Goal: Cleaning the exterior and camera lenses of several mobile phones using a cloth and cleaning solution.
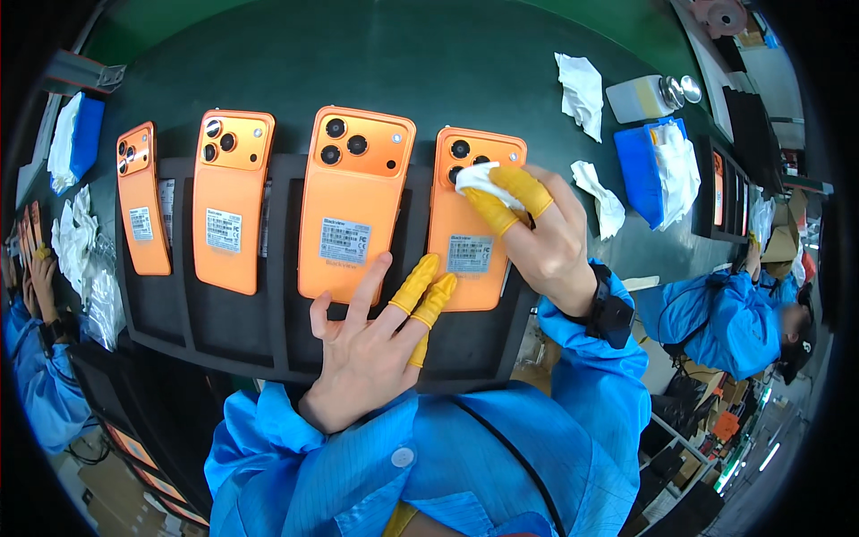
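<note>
Four orange phones would be several: one orange phone (465,291) at the right of a black foam tray (286,353) lies back up, with a label and a camera block. My right hand (555,242), in yellow finger cots, pinches a white wipe (474,177) against this phone's camera lenses. Fingers of my left hand (367,358), two or more in yellow cots, are spread, with tips at the same phone's lower left edge. Left of it lie a second orange phone (344,277), a third orange phone (225,188) and a narrower-looking orange phone (148,255), all back up.
On the green table (465,54), crumpled wipes (582,94) lie near a pump bottle (635,98) and a blue wipe pack (637,170). Another blue pack (87,134) and clear plastic (106,309) are at left. Co-workers in blue sleeves (738,322) sit at both sides.
</note>
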Tool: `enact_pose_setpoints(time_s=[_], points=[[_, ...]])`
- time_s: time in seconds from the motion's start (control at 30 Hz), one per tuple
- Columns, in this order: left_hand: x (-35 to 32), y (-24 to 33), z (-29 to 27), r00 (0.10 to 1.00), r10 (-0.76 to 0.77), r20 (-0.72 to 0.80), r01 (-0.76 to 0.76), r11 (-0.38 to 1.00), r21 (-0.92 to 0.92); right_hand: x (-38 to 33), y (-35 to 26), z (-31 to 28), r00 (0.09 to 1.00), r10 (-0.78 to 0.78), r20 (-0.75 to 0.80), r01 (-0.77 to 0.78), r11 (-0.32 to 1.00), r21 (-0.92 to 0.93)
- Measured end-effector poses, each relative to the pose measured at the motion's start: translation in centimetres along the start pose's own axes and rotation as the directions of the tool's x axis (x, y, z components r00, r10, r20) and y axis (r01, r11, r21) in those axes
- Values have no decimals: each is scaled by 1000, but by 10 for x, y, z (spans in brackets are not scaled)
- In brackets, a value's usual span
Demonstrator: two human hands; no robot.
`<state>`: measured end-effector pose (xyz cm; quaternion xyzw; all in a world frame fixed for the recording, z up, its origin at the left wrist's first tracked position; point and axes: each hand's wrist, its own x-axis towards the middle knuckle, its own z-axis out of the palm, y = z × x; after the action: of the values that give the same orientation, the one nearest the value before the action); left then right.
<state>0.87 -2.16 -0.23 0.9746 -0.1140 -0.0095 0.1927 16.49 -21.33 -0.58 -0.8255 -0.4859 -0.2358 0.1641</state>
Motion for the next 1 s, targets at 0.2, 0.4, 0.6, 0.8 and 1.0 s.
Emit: enact_pose_setpoints(time_s=[0.2, 0.4, 0.6, 0.8, 1.0], points=[[-2, 0, 1, 1000, 6, 1, -6, 1000, 14, 7, -6, 1, 998, -62, 20, 61, 997, 53], [-1, 0, 1, 1000, 12, 6, -12, 1000, 3, 2, -1, 4, 999, 12, -41, -13, 1000, -24], [-2, -1, 1, 1000, 7, 12, -7, 1000, 7, 4, -6, 0, 1000, -21, 0, 21, 999, 39], [-3, -1, 3, 1000, 1, 6, -1, 1000, 28, 6, -4, 7, 999, 11, -52, -11, 1000, 3], [-1, 0, 0, 1000, -2, -5, 2, 1000, 1, 3, -7, -1, 1000, -14, -7, 14, 1000, 18]])
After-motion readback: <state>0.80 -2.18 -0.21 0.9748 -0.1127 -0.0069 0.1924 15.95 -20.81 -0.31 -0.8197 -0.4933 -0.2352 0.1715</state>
